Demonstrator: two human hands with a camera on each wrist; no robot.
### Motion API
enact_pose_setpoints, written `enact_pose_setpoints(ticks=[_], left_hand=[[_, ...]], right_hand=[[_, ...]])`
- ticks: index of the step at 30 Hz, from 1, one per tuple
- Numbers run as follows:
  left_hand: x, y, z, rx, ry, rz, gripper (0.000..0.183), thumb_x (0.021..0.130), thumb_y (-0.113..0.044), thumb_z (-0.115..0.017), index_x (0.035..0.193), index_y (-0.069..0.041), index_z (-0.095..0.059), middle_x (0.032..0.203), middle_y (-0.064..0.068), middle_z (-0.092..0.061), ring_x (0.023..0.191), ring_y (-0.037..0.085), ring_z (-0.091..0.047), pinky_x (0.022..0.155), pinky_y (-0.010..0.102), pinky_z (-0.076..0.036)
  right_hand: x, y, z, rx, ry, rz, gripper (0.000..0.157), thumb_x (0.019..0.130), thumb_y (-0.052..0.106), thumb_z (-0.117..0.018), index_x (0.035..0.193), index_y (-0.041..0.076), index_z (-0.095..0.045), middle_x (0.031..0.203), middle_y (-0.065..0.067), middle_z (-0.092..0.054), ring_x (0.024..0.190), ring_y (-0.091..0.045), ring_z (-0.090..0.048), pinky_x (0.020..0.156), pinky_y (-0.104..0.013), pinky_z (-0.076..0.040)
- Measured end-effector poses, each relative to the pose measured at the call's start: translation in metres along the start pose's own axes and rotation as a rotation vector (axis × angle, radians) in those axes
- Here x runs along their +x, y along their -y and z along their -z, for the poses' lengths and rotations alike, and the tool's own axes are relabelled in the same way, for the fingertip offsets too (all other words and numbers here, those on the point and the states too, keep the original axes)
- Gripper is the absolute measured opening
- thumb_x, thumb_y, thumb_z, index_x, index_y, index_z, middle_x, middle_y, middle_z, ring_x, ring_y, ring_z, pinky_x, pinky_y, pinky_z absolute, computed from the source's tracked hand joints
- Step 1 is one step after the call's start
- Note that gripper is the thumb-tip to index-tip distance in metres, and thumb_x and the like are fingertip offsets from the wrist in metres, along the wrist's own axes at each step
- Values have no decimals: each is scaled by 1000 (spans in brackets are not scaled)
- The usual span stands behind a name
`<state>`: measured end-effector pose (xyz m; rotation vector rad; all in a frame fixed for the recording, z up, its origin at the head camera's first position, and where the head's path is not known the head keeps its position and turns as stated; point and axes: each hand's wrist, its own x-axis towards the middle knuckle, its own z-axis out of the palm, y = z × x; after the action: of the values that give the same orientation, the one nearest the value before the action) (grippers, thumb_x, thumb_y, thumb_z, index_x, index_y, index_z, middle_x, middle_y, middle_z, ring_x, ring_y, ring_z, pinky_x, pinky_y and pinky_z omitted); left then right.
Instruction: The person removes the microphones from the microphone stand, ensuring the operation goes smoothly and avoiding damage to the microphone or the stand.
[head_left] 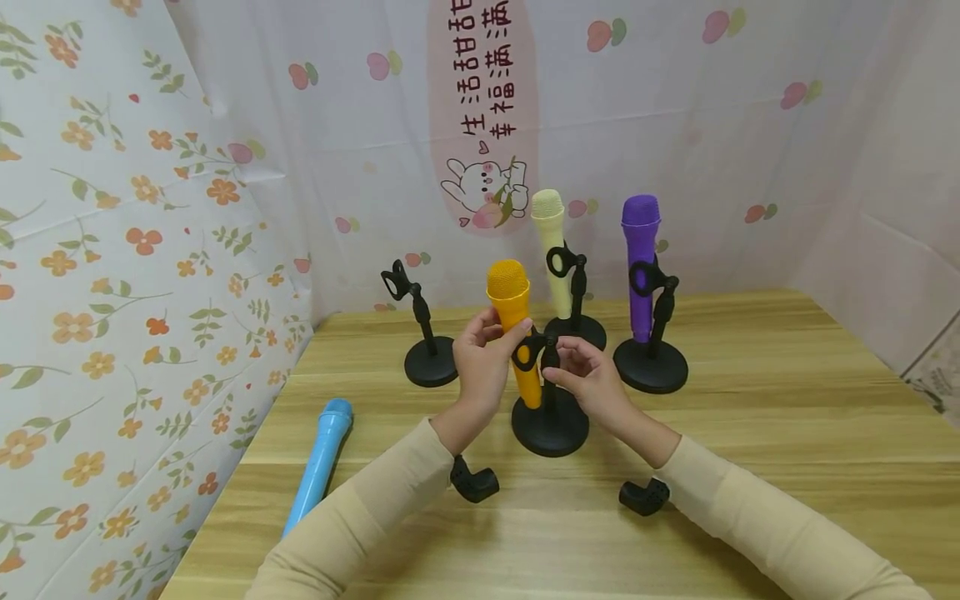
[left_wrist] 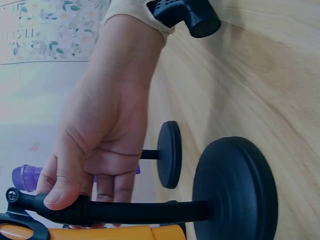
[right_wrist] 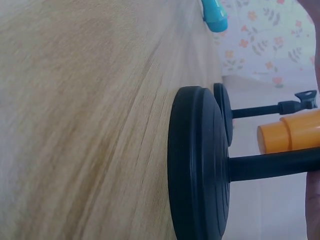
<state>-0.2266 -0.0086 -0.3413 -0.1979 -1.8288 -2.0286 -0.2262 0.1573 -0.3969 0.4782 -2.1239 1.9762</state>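
Observation:
In the head view my left hand holds an orange microphone between thumb and fingers, just below its mesh head. The microphone stands slightly tilted, with the black clip of a desk stand around its body. My right hand pinches that stand's upright near the top. In the left wrist view the right thumb presses on the upright, and the orange microphone runs alongside. The round base sits flat on the table in the right wrist view.
Behind, a pale yellow microphone and a purple microphone stand upright in black stands. At back left stands a bare stand. A blue microphone lies at the table's left. A patterned cloth hangs behind.

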Motion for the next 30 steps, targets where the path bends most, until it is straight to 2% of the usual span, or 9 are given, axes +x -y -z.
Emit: enact_pose_setpoints(ticks=[7, 16, 21, 26, 30], left_hand=[[3, -6, 1, 10, 3, 20, 33, 81, -24, -81, 108, -7, -70, 97, 4, -65, 89, 23, -58, 75, 31, -54], [6, -11, 2, 20, 17, 59, 32, 84, -12, -77, 112, -1, -67, 97, 8, -65, 87, 22, -58, 73, 29, -53], [5, -12, 4, -9, 31, 39, 33, 84, -16, -78, 112, -3, -68, 100, 8, -66, 88, 21, -61, 76, 32, -54], [6, -13, 5, -26, 35, 22, 35, 83, -25, -79, 111, -6, -68, 103, 6, -65, 90, 21, -62, 79, 33, -54], [8, -13, 5, -39, 32, 24, 34, 83, -27, -79, 110, -7, -68, 103, 5, -64, 90, 22, -62, 77, 32, -54]], right_hand=[[2, 1, 0, -10, 0, 4, 32, 87, 0, -71, 116, -5, -58, 90, -1, -58, 82, -16, -51, 78, -19, -50], [0, 1, 0, -23, 7, -5, 33, 87, 1, -72, 117, -3, -58, 92, -4, -58, 83, -16, -52, 78, -19, -50], [-1, 1, 0, -16, 14, -32, 36, 88, 1, -71, 120, -2, -57, 98, -1, -61, 90, -13, -55, 82, -18, -49], [-1, 1, -1, -6, 18, -21, 36, 88, 0, -70, 121, -4, -56, 99, -1, -61, 93, -11, -56, 84, -19, -49], [-2, 1, -1, 2, 18, -15, 36, 88, -1, -70, 121, -3, -56, 99, -1, -61, 93, -10, -56, 84, -18, -50]])
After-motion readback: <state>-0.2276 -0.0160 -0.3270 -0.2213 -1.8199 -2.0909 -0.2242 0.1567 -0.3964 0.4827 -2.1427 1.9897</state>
